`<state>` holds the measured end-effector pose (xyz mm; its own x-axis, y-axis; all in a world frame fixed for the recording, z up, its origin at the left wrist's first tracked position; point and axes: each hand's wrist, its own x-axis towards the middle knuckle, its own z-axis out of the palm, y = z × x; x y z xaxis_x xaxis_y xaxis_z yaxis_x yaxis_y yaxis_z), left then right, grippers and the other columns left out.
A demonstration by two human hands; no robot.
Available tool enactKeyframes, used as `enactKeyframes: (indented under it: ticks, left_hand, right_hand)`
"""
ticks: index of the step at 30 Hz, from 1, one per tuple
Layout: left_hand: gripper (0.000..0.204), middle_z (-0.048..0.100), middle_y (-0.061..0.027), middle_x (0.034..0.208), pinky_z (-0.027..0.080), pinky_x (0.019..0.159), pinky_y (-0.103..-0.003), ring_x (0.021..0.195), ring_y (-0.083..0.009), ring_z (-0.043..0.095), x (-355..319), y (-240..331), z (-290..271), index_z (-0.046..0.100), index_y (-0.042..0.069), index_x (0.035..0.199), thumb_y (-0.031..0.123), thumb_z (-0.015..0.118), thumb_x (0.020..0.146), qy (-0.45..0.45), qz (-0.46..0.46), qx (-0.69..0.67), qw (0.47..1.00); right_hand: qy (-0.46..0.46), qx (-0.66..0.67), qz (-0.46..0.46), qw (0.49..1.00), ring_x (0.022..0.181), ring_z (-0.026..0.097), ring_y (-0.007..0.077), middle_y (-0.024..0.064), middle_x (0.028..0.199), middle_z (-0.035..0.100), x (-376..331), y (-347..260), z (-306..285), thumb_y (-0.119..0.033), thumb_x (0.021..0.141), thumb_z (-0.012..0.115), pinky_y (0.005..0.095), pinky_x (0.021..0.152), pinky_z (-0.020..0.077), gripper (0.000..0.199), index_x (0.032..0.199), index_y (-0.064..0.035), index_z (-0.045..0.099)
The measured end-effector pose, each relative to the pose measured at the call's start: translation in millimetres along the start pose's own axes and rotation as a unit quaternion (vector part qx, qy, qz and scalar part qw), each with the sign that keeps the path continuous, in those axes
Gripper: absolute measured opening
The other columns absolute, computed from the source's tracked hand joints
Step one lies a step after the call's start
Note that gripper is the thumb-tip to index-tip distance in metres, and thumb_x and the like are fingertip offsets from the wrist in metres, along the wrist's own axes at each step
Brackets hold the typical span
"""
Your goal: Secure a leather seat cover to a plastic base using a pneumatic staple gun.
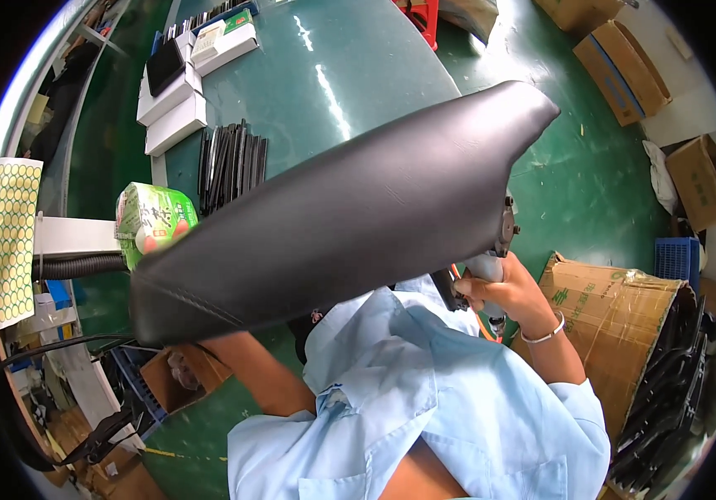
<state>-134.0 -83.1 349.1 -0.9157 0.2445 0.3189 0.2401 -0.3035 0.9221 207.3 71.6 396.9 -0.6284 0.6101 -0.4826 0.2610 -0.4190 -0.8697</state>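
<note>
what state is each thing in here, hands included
black seat, held up
left hand, mostly hidden behind the seat
right hand, closed around a grey tool
carton, open, black parts inside
black strips, side by side on the table
dotted sheet, hanging

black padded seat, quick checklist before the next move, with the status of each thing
1. Right hand around the grey-handled tool: ok, fingers wrapped on the handle.
2. Left hand secure on the black padded seat: cannot tell; fingertips show near the green package, the rest is hidden.
3. Upper cover intact: ok as far as seen; light creases, no tear visible.
4. Seat's underside in view: not ok, it faces away from the camera.
5. Seat clear of the black strips: cannot tell; its edge overlaps them in this view.
</note>
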Motion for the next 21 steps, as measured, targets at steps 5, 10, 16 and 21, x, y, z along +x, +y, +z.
enactKeyframes:
  ticks: [5, 10, 16, 21]
  left_hand:
    - [0.058, 0.042, -0.02, 0.137, 0.04, 0.1, -0.04, 0.118, -0.029, 0.049, -10.8, -3.5, 3.9, 0.036, -0.005, 0.134, 0.028, 0.056, 0.092, 0.099, -0.146, -0.134, 0.975]
    - [0.066, 0.043, -0.017, 0.135, 0.042, 0.101, -0.039, 0.117, -0.0282, 0.05, -43.1, -12.5, 40.0, 0.032, -0.004, 0.136, 0.041, 0.053, 0.092, 0.078, -0.127, -0.083, 0.985]
    - [0.064, 0.042, -0.0173, 0.135, 0.04, 0.101, -0.037, 0.118, -0.0268, 0.049, -69.7, -39.3, 14.5, 0.034, -0.004, 0.134, 0.039, 0.055, 0.092, 0.061, -0.108, 0.003, 0.992]
    - [0.068, 0.043, -0.0246, 0.133, 0.038, 0.101, -0.037, 0.115, -0.0285, 0.05, -87.2, -41.8, 9.5, 0.028, -0.008, 0.136, 0.038, 0.053, 0.093, 0.052, -0.031, 0.048, 0.997]
  right_hand:
    - [0.045, 0.004, -0.043, 0.998, 0.056, 0.052, 0.0082, 0.0017, 0.071, 0.057, -15.3, 8.0, -9.6, -0.006, 0.075, 0.069, 0.0241, 0.051, 0.0425, 0.033, 0.104, 0.0007, 0.056]
    - [0.114, 0.001, -0.058, 0.992, 0.063, 0.052, 0.008, 0.0009, 0.074, 0.057, -39.9, 23.8, -12.6, -0.007, 0.071, 0.073, 0.0248, 0.057, 0.0429, 0.034, 0.1, 0.0, 0.057]
    - [0.125, -0.125, -0.088, 0.98, 0.07, 0.053, 0.0102, 0.001, 0.078, 0.057, -36.2, 25.2, -7.5, -0.006, 0.072, 0.073, 0.0265, 0.063, 0.0442, 0.035, 0.102, -0.0003, 0.055]
    - [0.11, -0.175, -0.094, 0.974, 0.068, 0.054, 0.0092, 0.0018, 0.082, 0.058, -23.9, 30.5, -5.0, 0.0, 0.072, 0.069, 0.0249, 0.061, 0.045, 0.047, 0.116, 0.0001, 0.052]
